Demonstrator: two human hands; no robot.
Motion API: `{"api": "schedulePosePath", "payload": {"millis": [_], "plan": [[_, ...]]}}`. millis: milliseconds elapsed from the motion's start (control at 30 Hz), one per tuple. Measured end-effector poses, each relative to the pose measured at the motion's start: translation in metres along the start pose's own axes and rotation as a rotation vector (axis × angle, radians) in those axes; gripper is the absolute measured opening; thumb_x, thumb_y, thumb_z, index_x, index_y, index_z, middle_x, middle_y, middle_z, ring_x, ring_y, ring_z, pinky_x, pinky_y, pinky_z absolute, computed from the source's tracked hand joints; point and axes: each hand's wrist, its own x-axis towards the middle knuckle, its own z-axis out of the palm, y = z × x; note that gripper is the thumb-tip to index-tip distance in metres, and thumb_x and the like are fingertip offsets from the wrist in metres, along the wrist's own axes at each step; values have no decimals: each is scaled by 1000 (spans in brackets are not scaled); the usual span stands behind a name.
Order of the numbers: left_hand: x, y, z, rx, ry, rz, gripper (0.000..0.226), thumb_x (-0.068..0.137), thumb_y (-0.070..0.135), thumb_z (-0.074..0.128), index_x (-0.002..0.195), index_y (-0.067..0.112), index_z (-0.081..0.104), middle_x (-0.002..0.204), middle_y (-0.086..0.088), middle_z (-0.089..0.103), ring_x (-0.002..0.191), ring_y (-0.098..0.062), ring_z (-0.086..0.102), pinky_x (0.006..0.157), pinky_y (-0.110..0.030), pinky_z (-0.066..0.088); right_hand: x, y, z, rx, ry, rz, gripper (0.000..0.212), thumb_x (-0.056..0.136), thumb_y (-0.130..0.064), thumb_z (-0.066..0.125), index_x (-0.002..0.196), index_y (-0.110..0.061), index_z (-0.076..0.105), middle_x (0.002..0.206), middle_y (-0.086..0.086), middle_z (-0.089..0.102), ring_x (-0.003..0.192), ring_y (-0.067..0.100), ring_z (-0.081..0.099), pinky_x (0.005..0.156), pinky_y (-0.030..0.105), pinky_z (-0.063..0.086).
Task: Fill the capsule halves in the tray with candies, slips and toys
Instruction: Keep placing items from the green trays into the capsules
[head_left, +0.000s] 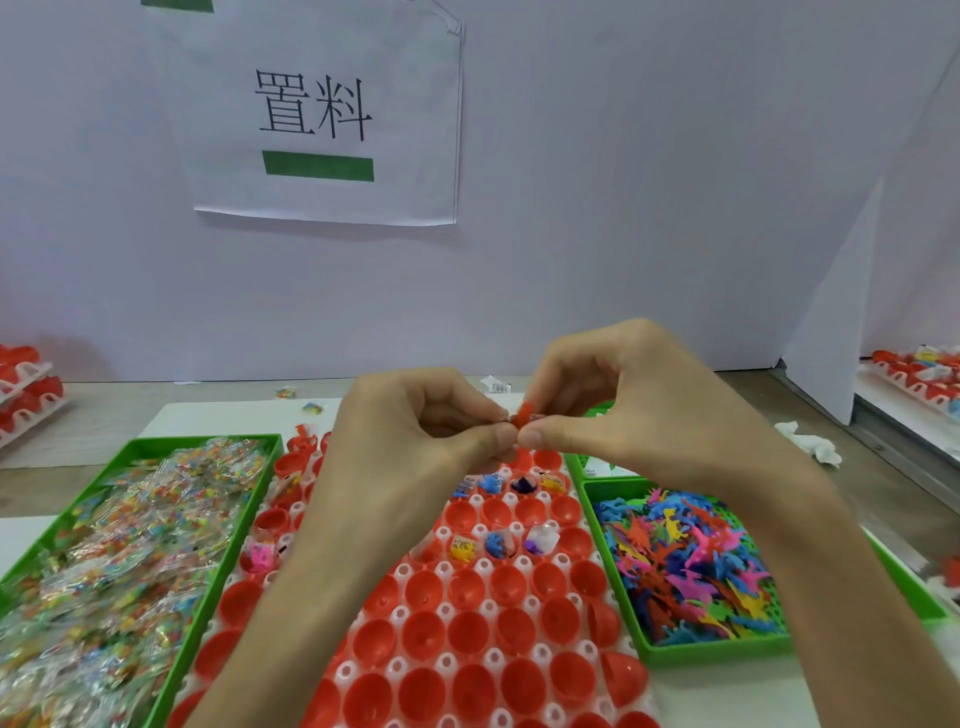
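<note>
You are pinching a small orange-red plastic toy (525, 414) between the fingertips of both hands, your left hand (410, 441) closing thumb and forefinger on its left end and your right hand (639, 410) doing the same on its right end, with the other fingers curling loosely round nothing. The toy's long axis seems to be running left to right between the two pinches, though it is too small to be sure. It is hanging above the far end of the white plastic tray (399, 570), well clear of the cups. The empty red plastic capsule halves (470, 631) are lying straight below and towards the tray's near edge, so the drop is probably going down and back towards you; neither hand is sitting closer to them than the other
</note>
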Motion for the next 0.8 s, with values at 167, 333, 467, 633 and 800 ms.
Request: {"api": "schedulePosePath", "payload": {"millis": [167,333,467,633,800], "plan": [[0,-3,1,65,-111,-3,17,76,0,82,69,14,77,64,-1,75,62,-14,75,60,-16,57,-1,9,-5,-11,-134,18,15,76,-10,85,78,-16,72,74,-3,76,70,10,74,70,29,60],[1,-10,9,160,-178,-35,13,81,8,81,78,20,81,67,4,76,67,-11,75,71,-28,62,-6,32,-3,98,-159,72,14,76,-6,86,77,-8,72,77,6,76,74,19,75,74,33,61],[0,-13,11,309,-257,-26,8,83,23,80,88,30,79,79,18,76,73,0,72,77,-25,59,-22,60,-2,63,-151,174,17,74,-8,88,74,-13,72,75,-1,76,71,13,74,68,21,56],[3,-8,0,280,-210,-15,6,86,26,75,86,31,77,79,15,76,72,-3,72,76,-29,58,-38,83,11,-9,-126,269,19,74,-11,88,72,-21,72,74,-6,75,71,9,73,69,18,55],[3,-6,-5,262,-174,7,7,89,24,72,86,28,76,78,12,76,72,-4,73,80,-33,60,-41,92,26,-18,-88,238,17,74,-9,87,75,-20,74,76,-8,76,72,6,72,73,15,55]]}}
